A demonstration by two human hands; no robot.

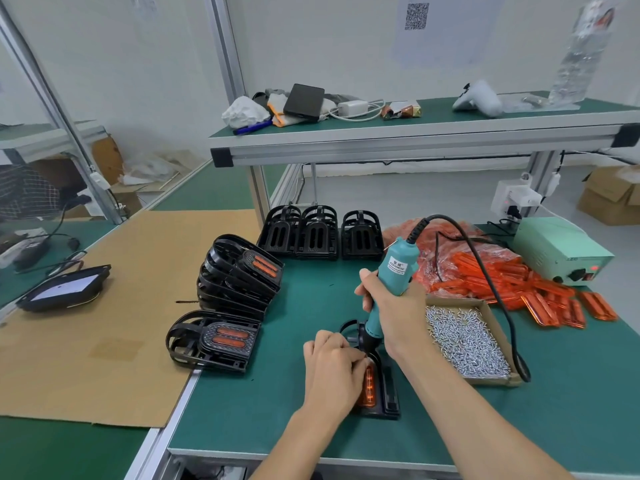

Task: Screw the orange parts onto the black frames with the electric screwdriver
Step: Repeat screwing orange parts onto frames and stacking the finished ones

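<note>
A black frame point(389, 393) lies on the green mat in front of me with an orange part point(369, 384) set in it. My left hand point(334, 368) grips the frame's left side, its fingers curled over the orange part. My right hand point(391, 306) holds the teal electric screwdriver point(394, 271) upright, its black tip down on the frame's far end just beside my left fingers. The bit itself is hidden by my hands.
A cardboard tray of screws point(467, 341) sits right of my right arm. Loose orange parts point(540, 292) spill from a bag behind it. Finished frames point(239, 271) are stacked at left, bare frames point(318, 233) stand behind, and the power supply point(557, 247) is far right.
</note>
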